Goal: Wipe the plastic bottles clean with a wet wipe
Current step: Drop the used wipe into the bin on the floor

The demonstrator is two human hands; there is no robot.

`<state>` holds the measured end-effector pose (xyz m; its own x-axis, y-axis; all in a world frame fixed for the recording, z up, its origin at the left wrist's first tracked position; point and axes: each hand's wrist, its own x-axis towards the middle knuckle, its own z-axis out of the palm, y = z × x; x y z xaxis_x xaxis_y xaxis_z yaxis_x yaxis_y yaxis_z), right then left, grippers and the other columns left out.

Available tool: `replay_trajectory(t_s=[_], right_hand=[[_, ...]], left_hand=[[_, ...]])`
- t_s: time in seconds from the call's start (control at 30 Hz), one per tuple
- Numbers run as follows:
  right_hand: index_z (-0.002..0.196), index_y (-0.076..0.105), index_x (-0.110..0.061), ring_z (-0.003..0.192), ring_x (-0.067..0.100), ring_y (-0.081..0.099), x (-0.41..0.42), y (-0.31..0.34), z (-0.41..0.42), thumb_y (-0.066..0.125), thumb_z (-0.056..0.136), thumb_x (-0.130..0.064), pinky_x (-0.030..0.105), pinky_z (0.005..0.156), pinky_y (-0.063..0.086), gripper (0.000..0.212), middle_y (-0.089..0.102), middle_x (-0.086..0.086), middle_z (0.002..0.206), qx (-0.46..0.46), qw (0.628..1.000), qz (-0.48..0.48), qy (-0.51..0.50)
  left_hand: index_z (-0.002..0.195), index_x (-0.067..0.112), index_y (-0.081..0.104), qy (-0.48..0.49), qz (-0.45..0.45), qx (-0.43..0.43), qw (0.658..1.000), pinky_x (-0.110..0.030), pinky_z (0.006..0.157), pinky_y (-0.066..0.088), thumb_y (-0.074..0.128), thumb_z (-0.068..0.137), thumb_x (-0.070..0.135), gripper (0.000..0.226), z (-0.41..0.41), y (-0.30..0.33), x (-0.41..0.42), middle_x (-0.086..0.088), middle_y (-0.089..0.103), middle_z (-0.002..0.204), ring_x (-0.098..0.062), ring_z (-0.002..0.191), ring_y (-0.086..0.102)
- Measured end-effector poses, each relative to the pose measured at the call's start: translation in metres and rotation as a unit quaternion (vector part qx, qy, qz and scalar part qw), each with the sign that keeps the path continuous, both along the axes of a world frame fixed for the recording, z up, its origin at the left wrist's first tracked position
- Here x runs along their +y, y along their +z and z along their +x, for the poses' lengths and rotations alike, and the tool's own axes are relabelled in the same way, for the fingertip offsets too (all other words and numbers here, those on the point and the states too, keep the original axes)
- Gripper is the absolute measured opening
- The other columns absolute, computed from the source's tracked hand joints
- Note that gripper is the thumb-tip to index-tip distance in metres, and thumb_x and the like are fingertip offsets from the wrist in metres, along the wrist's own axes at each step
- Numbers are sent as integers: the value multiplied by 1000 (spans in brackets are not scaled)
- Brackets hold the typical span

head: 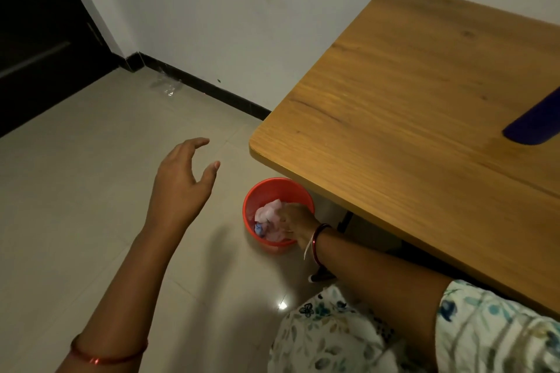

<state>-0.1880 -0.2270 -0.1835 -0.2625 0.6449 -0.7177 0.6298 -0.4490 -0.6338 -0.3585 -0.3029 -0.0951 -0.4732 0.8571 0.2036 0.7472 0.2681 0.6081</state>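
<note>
A person's right hand (295, 218) reaches down into a red bucket (277, 215) on the floor beside a wooden table (409, 118), fingers resting on crumpled wipes (268, 216) with no clear long axis; whether they grip cannot be told. The left hand (181, 182) hovers, fingers loosely spread, holding nothing.

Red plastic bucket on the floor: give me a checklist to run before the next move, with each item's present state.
1. Right hand is down inside the red plastic bucket, on the crumpled pale pink wipes: ok.
2. Grip on a wipe: cannot tell, the fingers are hidden.
3. Left hand is free, fingers relaxed, hovering above the tiled floor: ok.
4. Plastic bottles in view: not ok, none visible.
5. Wooden table has bare space near its corner: ok.
6. Dark blue object at the table's right edge identified: cannot tell, it is cut off.
</note>
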Motion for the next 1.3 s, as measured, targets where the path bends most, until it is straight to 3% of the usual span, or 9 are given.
replay_trajectory(t_s=[0.17, 0.27, 0.3, 0.43, 0.6, 0.77, 0.87, 1.1, 1.3], right_hand=[[119, 58, 1, 109, 32, 59, -15, 20, -5, 54, 92, -19, 36, 95, 48, 34, 60, 20, 120, 37, 999, -11, -3], [93, 58, -15, 74, 13, 54, -29, 49, -6, 51, 94, -16, 19, 62, 41, 7, 56, 7, 92, 92, 994, -36, 53], [92, 58, -15, 76, 14, 55, -34, 63, -6, 51, 95, -14, 17, 57, 38, 9, 55, 5, 89, 116, 990, -39, 64], [119, 60, -8, 117, 22, 54, -50, 117, 1, 51, 94, -13, 22, 74, 43, 27, 59, 9, 122, 209, 969, 15, 133], [118, 62, -14, 115, 18, 55, -53, 182, 34, 53, 94, -15, 33, 94, 46, 26, 60, 4, 124, 277, 943, 106, 148], [115, 63, -16, 100, 9, 61, -45, 226, 84, 56, 94, -20, 29, 89, 49, 22, 65, -2, 109, 338, 921, 165, 106], [112, 64, -17, 105, 11, 61, -33, 248, 120, 56, 94, -21, 34, 92, 49, 20, 65, -1, 113, 318, 917, 224, 88], [102, 67, -28, 100, 4, 61, 3, 304, 209, 60, 91, -25, 24, 80, 52, 14, 67, -10, 105, 216, 887, 403, 56], [102, 66, -26, 96, 6, 62, 20, 326, 254, 62, 89, -24, 27, 80, 53, 13, 68, -10, 103, 164, 883, 439, 34]], left_hand=[[135, 18, 50, 4, 5, 19, 1000, -38, 100, 39, 60, 92, 29, 45, 7, 15, 0, -6, 53, 138, -25, 127, 48], [135, 20, 49, 12, 21, 25, 999, -38, 100, 39, 59, 93, 30, 45, 8, 32, -4, -6, 52, 139, -24, 128, 47], [135, 20, 48, 14, 29, 25, 999, -39, 100, 39, 59, 93, 31, 45, 8, 39, -6, -6, 52, 139, -23, 128, 47], [133, 23, 49, 20, 75, 23, 997, -37, 94, 41, 59, 92, 32, 43, 14, 69, -13, -3, 53, 137, -20, 125, 48], [133, 26, 49, 1, 133, 36, 990, -30, 90, 38, 59, 92, 32, 43, 45, 110, -19, -1, 55, 133, -4, 111, 42], [135, 26, 49, -26, 157, 42, 986, -29, 92, 38, 60, 92, 33, 46, 89, 138, -15, 0, 53, 137, -12, 121, 47], [135, 23, 51, -56, 165, 48, 983, -29, 96, 37, 62, 91, 30, 46, 118, 149, -6, 0, 54, 137, -17, 126, 48], [136, 28, 49, -146, 181, 30, 972, -30, 97, 38, 62, 90, 35, 48, 188, 170, 42, 5, 51, 139, -15, 127, 46], [137, 24, 48, -213, 184, 25, 959, -29, 99, 39, 61, 91, 34, 49, 244, 184, 85, 4, 52, 139, -14, 127, 47]])
